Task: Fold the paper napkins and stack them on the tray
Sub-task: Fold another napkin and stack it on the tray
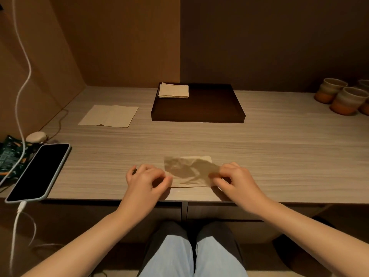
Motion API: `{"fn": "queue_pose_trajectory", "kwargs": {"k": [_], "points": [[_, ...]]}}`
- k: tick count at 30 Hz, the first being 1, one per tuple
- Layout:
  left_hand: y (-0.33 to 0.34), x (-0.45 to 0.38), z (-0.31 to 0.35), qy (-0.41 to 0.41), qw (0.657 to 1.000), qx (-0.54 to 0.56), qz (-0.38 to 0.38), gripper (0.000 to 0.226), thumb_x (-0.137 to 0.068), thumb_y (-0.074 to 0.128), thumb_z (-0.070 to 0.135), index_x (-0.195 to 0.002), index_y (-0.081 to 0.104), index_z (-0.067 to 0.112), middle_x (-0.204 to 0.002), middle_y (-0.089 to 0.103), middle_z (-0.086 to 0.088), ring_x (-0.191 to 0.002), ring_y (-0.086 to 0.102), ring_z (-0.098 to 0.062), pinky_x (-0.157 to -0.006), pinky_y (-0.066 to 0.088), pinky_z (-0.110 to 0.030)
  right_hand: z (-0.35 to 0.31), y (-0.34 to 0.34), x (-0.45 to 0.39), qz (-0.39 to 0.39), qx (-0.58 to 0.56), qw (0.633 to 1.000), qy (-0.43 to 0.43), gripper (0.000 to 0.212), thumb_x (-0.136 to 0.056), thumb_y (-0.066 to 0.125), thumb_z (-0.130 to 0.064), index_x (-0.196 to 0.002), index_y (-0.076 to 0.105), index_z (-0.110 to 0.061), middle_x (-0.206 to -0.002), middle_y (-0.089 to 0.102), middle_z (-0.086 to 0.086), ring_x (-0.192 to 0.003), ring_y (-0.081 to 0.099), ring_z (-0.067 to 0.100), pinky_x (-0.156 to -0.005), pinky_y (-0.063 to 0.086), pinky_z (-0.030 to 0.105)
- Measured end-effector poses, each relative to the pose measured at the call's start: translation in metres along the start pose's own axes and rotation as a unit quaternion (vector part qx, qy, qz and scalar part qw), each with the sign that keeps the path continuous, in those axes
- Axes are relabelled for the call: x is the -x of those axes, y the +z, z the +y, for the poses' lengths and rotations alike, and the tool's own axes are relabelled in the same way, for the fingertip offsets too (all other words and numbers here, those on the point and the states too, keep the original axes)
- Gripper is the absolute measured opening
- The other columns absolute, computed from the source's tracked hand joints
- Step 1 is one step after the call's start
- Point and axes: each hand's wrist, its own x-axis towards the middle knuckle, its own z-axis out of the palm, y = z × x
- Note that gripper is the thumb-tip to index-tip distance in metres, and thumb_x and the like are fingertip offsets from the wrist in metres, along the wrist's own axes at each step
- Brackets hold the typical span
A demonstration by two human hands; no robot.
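Observation:
A beige paper napkin (189,170) lies near the table's front edge, partly folded, its near flap lifted and blurred. My left hand (146,179) pinches its left edge and my right hand (235,177) pinches its right edge. A dark brown tray (199,114) sits at the back centre. A stack of folded napkins (173,90) rests in the tray's far left corner. One unfolded napkin (108,116) lies flat on the table to the left of the tray.
A phone (39,171) on a white charging cable (22,96) lies at the left edge beside a green packet (10,154). A small white case (37,136) sits behind them. Ceramic cups (343,97) stand at the far right. Wooden walls close the back and left.

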Motion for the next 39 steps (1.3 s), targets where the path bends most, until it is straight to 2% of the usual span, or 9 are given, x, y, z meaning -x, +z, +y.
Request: {"fn": "queue_pose_trajectory", "kwargs": {"k": [5,11,14,18,23,26,29,33,39], "points": [[0.005,-0.003,0.006,-0.036,0.999,-0.026,0.027,0.011,-0.086,0.064,0.035,-0.080,0.055,0.033,-0.074,0.059,0.017,-0.090,0.050,0.004,-0.110,0.015,-0.043,-0.005,0.008,-0.011,0.037,-0.001,0.997,0.073,0.042,-0.091,0.062,-0.036,-0.056,0.062,-0.011,-0.060,0.062,-0.002,-0.077,0.056,0.006,-0.072,0.047,0.029],[0.006,-0.007,0.009,-0.072,0.996,-0.014,0.045,0.026,-0.084,0.066,0.033,-0.102,0.048,0.034,-0.065,0.062,0.014,-0.087,0.051,-0.002,-0.103,0.015,-0.034,-0.013,0.012,-0.019,0.048,0.007,0.991,0.126,0.039,-0.086,0.064,-0.032,-0.057,0.064,-0.007,-0.056,0.064,0.001,-0.063,0.061,0.010,-0.062,0.049,0.030],[0.006,-0.007,0.009,-0.072,0.996,-0.025,0.040,0.024,-0.085,0.066,0.032,-0.102,0.049,0.035,-0.065,0.061,0.014,-0.088,0.051,-0.004,-0.104,0.016,-0.036,-0.015,0.012,-0.021,0.052,0.028,0.990,0.124,0.040,-0.086,0.062,-0.028,-0.059,0.059,0.000,-0.057,0.063,0.010,-0.059,0.060,0.019,-0.052,0.040,0.027],[0.008,-0.008,0.009,-0.078,0.996,-0.040,0.034,0.013,-0.084,0.066,0.033,-0.094,0.057,0.033,-0.064,0.059,0.015,-0.087,0.050,-0.006,-0.106,0.020,-0.043,-0.014,0.012,-0.023,0.051,0.033,0.991,0.122,0.040,-0.084,0.061,-0.025,-0.056,0.055,0.002,-0.058,0.062,0.015,-0.059,0.059,0.024,-0.053,0.042,0.031],[0.001,-0.015,0.014,-0.100,0.991,-0.082,-0.014,0.012,-0.088,0.061,0.041,-0.094,0.063,0.032,-0.068,0.057,0.017,-0.092,0.046,-0.006,-0.110,0.015,-0.048,-0.015,0.012,-0.023,0.046,0.040,0.991,0.121,0.039,-0.083,0.059,-0.025,-0.049,0.047,-0.010,-0.051,0.055,0.008,-0.055,0.054,0.019,-0.053,0.041,0.032],[-0.002,-0.009,0.018,-0.058,0.982,-0.164,-0.069,0.025,-0.090,0.054,0.046,-0.108,0.059,0.030,-0.090,0.055,0.016,-0.103,0.045,-0.011,-0.110,0.014,-0.048,-0.014,0.012,-0.023,0.036,0.043,0.992,0.113,0.038,-0.081,0.058,-0.027,-0.048,0.048,-0.011,-0.053,0.060,0.004,-0.058,0.058,0.018,-0.056,0.048,0.037],[-0.001,0.005,0.024,0.039,0.981,-0.181,-0.062,0.032,-0.092,0.046,0.044,-0.116,0.057,0.025,-0.110,0.048,0.007,-0.110,0.044,-0.015,-0.107,0.022,-0.048,-0.012,0.013,-0.024,0.034,0.043,0.993,0.109,0.037,-0.081,0.058,-0.027,-0.050,0.051,-0.008,-0.053,0.060,0.004,-0.061,0.057,0.017,-0.058,0.050,0.039],[0.006,0.023,0.030,0.158,0.957,-0.194,-0.148,0.047,-0.097,0.033,0.048,-0.138,0.044,0.027,-0.148,0.039,0.005,-0.142,0.025,-0.016,-0.116,0.016,-0.046,-0.011,0.013,-0.024,0.027,0.055,0.994,0.094,0.036,-0.083,0.059,-0.028,-0.051,0.049,-0.016,-0.052,0.052,-0.005,-0.066,0.053,0.016,-0.060,0.047,0.035],[0.012,0.034,0.024,0.167,0.940,-0.230,-0.186,0.053,-0.098,0.031,0.052,-0.145,0.034,0.027,-0.153,0.035,0.004,-0.144,0.022,-0.014,-0.113,0.007,-0.041,-0.018,0.005,-0.017,0.029,0.105,0.991,0.075,0.032,-0.093,0.056,-0.040,-0.067,0.056,-0.021,-0.070,0.057,-0.008,-0.079,0.050,0.012,-0.069,0.047,0.031]]}}
